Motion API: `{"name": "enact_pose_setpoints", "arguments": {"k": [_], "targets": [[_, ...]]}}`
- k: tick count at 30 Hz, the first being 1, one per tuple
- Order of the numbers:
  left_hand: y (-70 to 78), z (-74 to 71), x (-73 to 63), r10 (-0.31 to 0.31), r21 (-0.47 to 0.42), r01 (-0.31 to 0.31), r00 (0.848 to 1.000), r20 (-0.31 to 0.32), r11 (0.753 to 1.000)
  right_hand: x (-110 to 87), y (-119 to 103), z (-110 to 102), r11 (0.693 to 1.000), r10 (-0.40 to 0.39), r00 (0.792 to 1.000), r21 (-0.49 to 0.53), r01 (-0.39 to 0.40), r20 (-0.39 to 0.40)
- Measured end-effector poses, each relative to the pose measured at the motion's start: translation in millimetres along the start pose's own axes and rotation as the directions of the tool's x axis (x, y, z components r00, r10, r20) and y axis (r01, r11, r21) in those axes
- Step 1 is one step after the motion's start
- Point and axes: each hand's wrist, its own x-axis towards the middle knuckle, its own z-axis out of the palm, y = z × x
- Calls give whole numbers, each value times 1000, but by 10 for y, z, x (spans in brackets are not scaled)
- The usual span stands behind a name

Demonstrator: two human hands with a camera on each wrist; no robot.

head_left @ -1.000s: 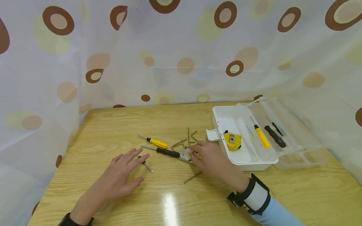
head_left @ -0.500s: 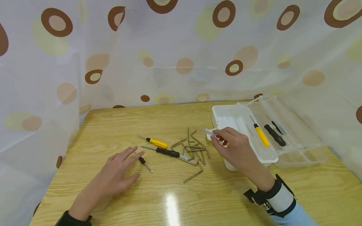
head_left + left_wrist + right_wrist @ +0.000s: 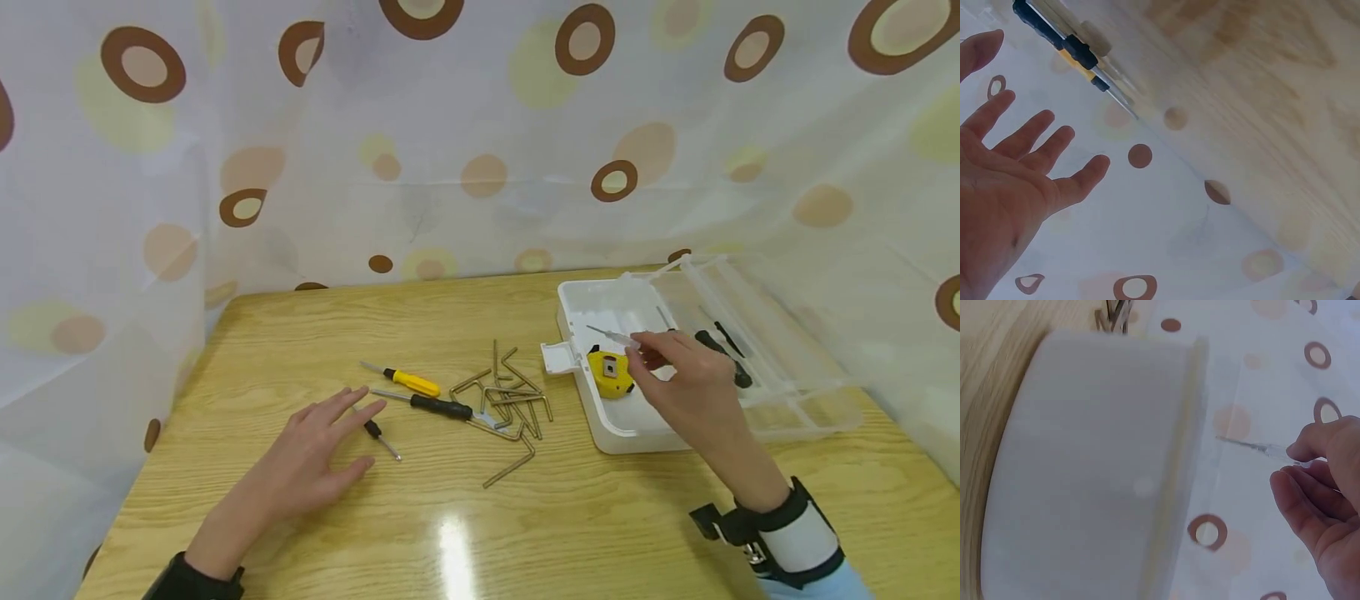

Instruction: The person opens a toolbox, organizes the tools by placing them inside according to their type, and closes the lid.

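Observation:
My right hand (image 3: 693,383) pinches a small screwdriver with a clear handle (image 3: 617,337) above the open white box (image 3: 600,421). In the right wrist view the thin shaft of this screwdriver (image 3: 1244,444) points away from the fingertips. Inside the box, just below it, sits a yellow tape measure (image 3: 611,377). My left hand (image 3: 303,462) hovers or rests over the table with spread fingers and grips nothing. By its fingertips lies a small black-handled screwdriver (image 3: 373,429), partly covered by the fingers.
A yellow screwdriver (image 3: 416,383) and a black screwdriver (image 3: 441,407) lie mid-table beside a pile of several bent brass-coloured hex keys (image 3: 517,396). The clear lid (image 3: 795,400) is folded back to the right, with black-handled tools by the hinge. A patterned curtain (image 3: 450,225) borders the table (image 3: 337,325).
My right hand has lifted the clear-handled screwdriver from the hex key pile and carried it right, over the box. The left hand has barely shifted.

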Motion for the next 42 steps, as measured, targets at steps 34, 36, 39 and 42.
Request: {"name": "enact_pose_setpoints", "arguments": {"k": [34, 36, 39, 42], "targets": [[178, -32, 53, 32, -28, -31, 999, 22, 999, -239, 530, -361, 956, 275, 950, -146, -254, 151], [185, -23, 54, 32, -25, -31, 999, 25, 999, -234, 532, -364, 952, 287, 939, -168, -257, 189], [198, -11, 64, 44, -21, -43, 999, 24, 999, -222, 521, -360, 949, 284, 931, -202, -240, 227], [218, 0, 71, 63, -20, -62, 998, 22, 998, -203, 493, -319, 958, 237, 946, -216, -190, 219]]}}
